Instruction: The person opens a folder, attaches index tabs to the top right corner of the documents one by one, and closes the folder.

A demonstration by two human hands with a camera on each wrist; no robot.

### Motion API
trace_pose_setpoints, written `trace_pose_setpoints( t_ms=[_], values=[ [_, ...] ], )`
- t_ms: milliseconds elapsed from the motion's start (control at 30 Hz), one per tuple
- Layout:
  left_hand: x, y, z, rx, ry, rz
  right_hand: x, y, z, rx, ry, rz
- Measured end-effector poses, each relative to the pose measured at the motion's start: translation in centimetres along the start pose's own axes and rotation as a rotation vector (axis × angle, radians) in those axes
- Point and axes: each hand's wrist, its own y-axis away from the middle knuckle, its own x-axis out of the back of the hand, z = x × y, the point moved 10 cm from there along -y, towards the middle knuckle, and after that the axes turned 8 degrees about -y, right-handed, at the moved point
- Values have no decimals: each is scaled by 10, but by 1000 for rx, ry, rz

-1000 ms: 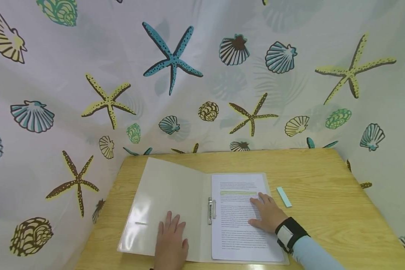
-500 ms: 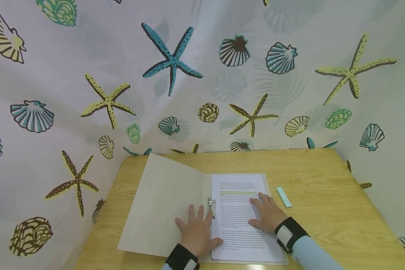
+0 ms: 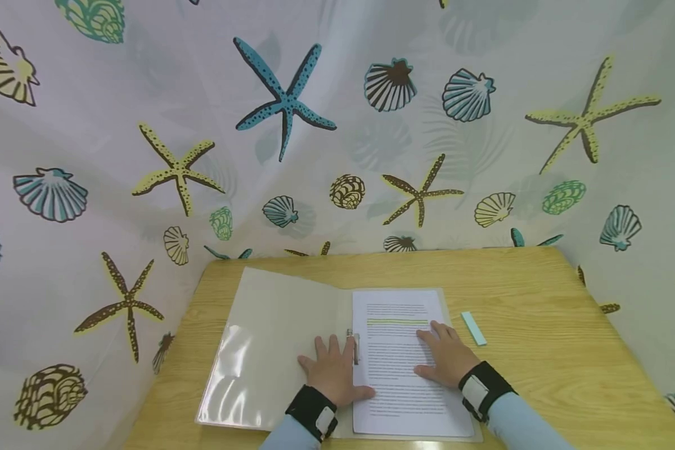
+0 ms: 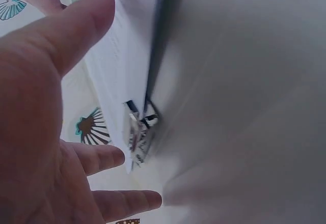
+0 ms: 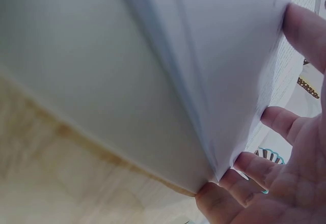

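No text can be read in any view. The printed sheet [image 3: 403, 356] in the open folder [image 3: 275, 350] carries many lines of small dark print, with one line near the top marked in yellow-green, but the letters are too small and blurred to make out. The pale blue slip [image 3: 474, 328] on the worktop [image 3: 540, 350] shows no writing. The wrist views show the print only as faint grey lines.

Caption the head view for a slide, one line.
Left hand rests by the clip of an open folder; right hand lies flat on the printed page.
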Motion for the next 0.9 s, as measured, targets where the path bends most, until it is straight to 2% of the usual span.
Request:
trace_pose_setpoints(
  t_ms=[167,467,600,900],
  values=[
    [-9,-5,-2,7,8,-13,-1,-1,0,-4,-2,-5],
    [-26,-13,-11,23,101,-20,-3,-2,2,-5,-1,-1],
    [-26,-13,-12,21,105,-31,-3,-3,1,4,9,6],
    [-27,-14,-9,22,76,-4,6,0,-4,43,8,45]
  ],
)
